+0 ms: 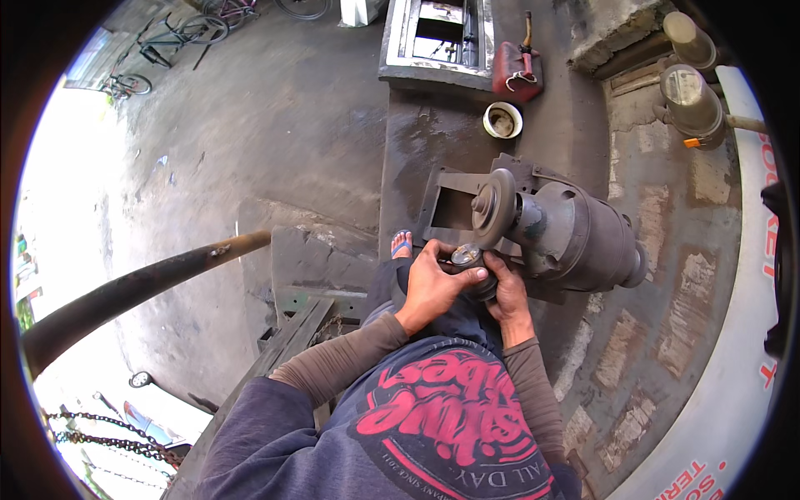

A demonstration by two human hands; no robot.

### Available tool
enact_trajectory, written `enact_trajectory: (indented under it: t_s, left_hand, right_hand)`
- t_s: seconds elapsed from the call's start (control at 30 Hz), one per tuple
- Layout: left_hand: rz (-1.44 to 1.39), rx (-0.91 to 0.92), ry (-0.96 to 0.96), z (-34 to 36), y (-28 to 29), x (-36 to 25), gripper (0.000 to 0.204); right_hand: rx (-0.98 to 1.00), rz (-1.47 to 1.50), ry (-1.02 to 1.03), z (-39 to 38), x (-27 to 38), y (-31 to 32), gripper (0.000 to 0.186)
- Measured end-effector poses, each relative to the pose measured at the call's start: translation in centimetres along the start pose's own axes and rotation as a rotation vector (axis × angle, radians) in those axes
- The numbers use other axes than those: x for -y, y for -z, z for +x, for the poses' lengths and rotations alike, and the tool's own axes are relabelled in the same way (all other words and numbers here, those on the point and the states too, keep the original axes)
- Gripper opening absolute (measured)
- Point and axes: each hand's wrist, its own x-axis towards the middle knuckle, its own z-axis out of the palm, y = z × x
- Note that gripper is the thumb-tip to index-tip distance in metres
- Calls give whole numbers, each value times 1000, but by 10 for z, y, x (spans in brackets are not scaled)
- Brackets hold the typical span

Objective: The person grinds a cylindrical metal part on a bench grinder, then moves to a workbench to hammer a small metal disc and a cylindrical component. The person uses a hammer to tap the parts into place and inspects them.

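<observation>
In front of my waist, both hands hold a short, dark, cylindrical metal part (467,255) with a shiny round end facing up; its exact kind I cannot make out. My left hand (435,287) curls around its near left side, thumb laid across it. From the right, my right hand (509,293) grips it with bent fingers. Just beyond the part stands the grinding wheel (498,208) of a grey bench grinder, whose motor body (575,233) extends to the right. Whether part and wheel touch, I cannot tell. My fingers hide the part's lower portion.
Beyond the grinder are a white bucket (502,122), a red jerrycan (517,77) and a metal-framed box (437,77). A rusty pipe (150,283) slants in from the left, above hanging chains (108,442). A brick wall (658,292) runs along the right. Bicycles (179,35) stand far left.
</observation>
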Motion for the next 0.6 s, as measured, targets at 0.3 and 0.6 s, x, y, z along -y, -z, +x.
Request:
enact_trajectory:
  t_s: [0.3,0.6]
  left_hand:
    - [139,388,-351,-1,23,5,75]
    - [94,121,-76,-13,11,-12,63]
  right_hand:
    - [211,15,-85,-9,-5,24,38]
    - [248,-24,34,-32,2,15,53]
